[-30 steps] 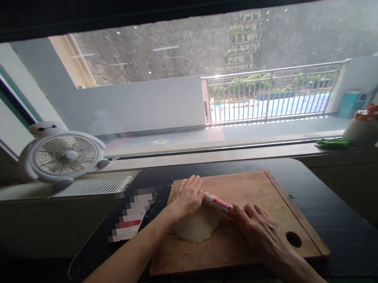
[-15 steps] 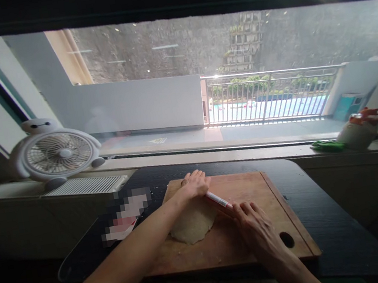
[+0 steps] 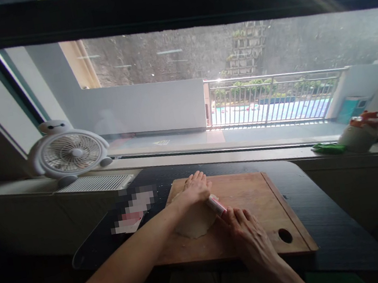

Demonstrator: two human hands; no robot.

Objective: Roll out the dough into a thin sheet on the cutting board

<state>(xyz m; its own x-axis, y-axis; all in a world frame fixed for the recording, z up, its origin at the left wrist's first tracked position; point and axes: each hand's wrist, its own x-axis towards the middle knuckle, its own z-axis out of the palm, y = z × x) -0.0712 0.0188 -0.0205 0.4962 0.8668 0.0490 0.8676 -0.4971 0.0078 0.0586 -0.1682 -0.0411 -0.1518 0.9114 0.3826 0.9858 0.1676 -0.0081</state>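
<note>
On the wooden cutting board [image 3: 250, 189] lies a flat, pale sheet of dough [image 3: 197, 224], partly covered by my left forearm. A rolling pin [image 3: 217, 205] with a white and red label runs slantwise across the dough's right side. My left hand [image 3: 198, 186] is over its far end, palm down, fingers close together. Around the near end, my right hand [image 3: 248, 230] has its fingers bent over the pin. Both ends of the pin are hidden under my hands.
The board rests on a black table [image 3: 330, 215]. A blurred-out packet [image 3: 134, 212] lies to its left. On the sill stand a white fan [image 3: 74, 152] at left, and a pale container [image 3: 358, 136] beside a green cloth [image 3: 329, 148] at right. A large window is ahead.
The rolling pin and my right hand have shifted slightly to the left; the pin's label has turned to show more red. My left hand stays over the far end. The view has tilted up a little.
</note>
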